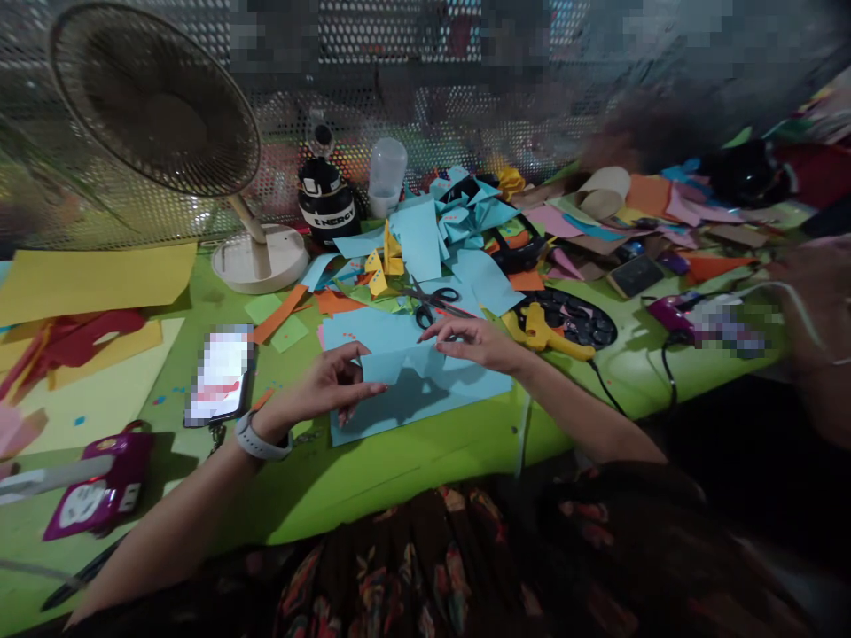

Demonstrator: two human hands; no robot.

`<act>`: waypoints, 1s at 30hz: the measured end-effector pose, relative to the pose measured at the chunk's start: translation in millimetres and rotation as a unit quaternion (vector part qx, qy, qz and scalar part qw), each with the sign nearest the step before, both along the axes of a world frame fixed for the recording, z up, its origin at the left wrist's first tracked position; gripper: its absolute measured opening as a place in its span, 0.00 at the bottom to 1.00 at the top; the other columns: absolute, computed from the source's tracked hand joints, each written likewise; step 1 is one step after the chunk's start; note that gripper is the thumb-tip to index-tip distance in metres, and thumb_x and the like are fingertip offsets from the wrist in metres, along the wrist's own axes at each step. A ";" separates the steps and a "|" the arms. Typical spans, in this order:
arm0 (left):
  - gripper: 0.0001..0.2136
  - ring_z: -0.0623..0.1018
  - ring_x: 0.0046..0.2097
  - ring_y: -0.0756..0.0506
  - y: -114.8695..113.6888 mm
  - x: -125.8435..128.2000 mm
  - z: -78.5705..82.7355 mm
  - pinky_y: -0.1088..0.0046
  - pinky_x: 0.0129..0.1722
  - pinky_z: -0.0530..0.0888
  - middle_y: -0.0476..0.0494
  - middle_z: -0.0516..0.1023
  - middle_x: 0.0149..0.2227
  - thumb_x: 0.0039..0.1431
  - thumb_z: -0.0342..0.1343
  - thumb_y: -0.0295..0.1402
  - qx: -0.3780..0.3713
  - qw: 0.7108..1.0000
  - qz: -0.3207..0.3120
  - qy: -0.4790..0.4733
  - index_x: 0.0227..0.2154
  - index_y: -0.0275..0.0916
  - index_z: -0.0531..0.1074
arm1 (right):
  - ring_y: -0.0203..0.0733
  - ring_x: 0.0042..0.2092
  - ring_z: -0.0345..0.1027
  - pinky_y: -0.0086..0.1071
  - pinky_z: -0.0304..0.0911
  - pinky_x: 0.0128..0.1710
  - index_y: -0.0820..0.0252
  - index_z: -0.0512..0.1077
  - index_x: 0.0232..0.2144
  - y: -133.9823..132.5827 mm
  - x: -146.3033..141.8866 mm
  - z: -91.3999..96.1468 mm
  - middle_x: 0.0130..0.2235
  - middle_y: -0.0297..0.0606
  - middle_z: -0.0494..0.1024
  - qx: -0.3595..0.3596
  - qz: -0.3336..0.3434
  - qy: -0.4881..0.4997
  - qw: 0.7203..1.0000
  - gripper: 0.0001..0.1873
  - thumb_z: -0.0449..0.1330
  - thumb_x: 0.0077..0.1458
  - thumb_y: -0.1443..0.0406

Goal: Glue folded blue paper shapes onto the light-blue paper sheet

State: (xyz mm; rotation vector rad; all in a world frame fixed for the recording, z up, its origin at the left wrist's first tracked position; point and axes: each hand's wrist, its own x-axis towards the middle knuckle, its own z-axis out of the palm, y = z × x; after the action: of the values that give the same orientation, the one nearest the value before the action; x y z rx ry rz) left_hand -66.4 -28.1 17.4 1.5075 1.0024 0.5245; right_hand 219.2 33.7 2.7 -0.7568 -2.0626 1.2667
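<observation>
Between my hands is a small strip of light blue paper (pixel 402 365), raised above a larger blue sheet (pixel 425 403) lying on the green table. My left hand (pixel 332 381), with a pale watch band on its wrist, grips the strip's left end between thumb and fingers. At the strip's right end, my right hand (pixel 475 344) has its fingers bent and closed on the edge. Dark-handled scissors (pixel 435 306) lie just beyond the strip. A yellow glue gun (pixel 549 335) rests on a black tray (pixel 589 319) to the right of my right hand.
A phone (pixel 219 377) and a purple case-like object (pixel 99 487) lie at left. Behind stand a fan (pixel 259 257), a black bottle (pixel 325 208) and a clear cup (pixel 386 173). Blue paper scraps (pixel 418 235) pile up ahead. Another person's arm (pixel 821 337) is at right.
</observation>
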 end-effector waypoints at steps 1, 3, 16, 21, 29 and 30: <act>0.19 0.68 0.14 0.52 -2.4 0.0 -0.7 0.81 0.13 0.64 0.58 0.71 0.16 0.56 0.63 0.45 -0.021 1.000 -0.007 -0.002 0.40 0.42 0.61 | 0.42 0.49 0.73 0.45 0.65 0.54 0.57 0.73 0.32 -1.1 0.0 -1.3 0.46 0.41 0.80 0.019 -0.001 -0.012 1.000 0.09 0.61 0.58 0.58; 0.19 0.67 0.13 0.53 -7.6 -0.9 -3.0 0.82 0.12 0.63 0.58 0.71 0.16 0.57 0.62 0.45 -0.045 0.999 -0.023 0.006 0.40 0.41 0.61 | 0.42 0.52 0.72 0.45 0.64 0.55 0.56 0.74 0.37 -4.7 4.8 -0.8 0.48 0.40 0.79 0.074 -0.017 -0.035 0.997 0.08 0.61 0.58 0.59; 0.12 0.73 0.24 0.51 -26.1 9.8 -27.5 0.77 0.24 0.66 0.53 0.72 0.22 0.61 0.57 0.43 0.042 0.991 -0.102 0.072 0.35 0.41 0.64 | 0.59 0.45 0.68 0.47 0.66 0.41 0.62 0.68 0.54 -40.3 151.3 -30.5 0.46 0.52 0.75 0.317 -0.338 -0.519 0.719 0.27 0.59 0.50 0.64; 0.12 0.72 0.23 0.50 -29.3 11.7 -27.5 0.77 0.23 0.65 0.54 0.72 0.21 0.62 0.57 0.43 0.029 0.994 -0.087 0.062 0.35 0.42 0.63 | 0.60 0.48 0.65 0.48 0.65 0.43 0.67 0.68 0.54 -34.3 129.8 -42.2 0.47 0.54 0.72 0.303 -0.377 -0.531 0.696 0.27 0.55 0.51 0.67; 0.12 0.73 0.25 0.50 -27.9 12.2 -26.6 0.76 0.25 0.67 0.53 0.73 0.22 0.62 0.56 0.43 0.054 0.992 -0.084 0.076 0.35 0.41 0.63 | 0.62 0.50 0.64 0.53 0.63 0.48 0.66 0.70 0.52 -28.7 144.0 -56.4 0.46 0.55 0.73 0.296 -0.438 -0.448 0.721 0.22 0.55 0.55 0.63; 0.12 0.73 0.25 0.50 -27.7 12.1 -26.2 0.76 0.26 0.67 0.53 0.73 0.23 0.62 0.56 0.43 0.056 0.992 -0.082 0.076 0.35 0.41 0.62 | 0.63 0.51 0.64 0.55 0.62 0.48 0.65 0.69 0.53 -29.5 147.8 -56.1 0.47 0.56 0.73 0.295 -0.456 -0.427 0.723 0.23 0.54 0.56 0.62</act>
State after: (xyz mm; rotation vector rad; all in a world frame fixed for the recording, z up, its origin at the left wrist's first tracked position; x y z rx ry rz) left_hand -54.3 -55.8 -8.8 1.7331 0.9689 0.3578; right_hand 367.0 4.2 -53.4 -1.9031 -1.9713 -0.3993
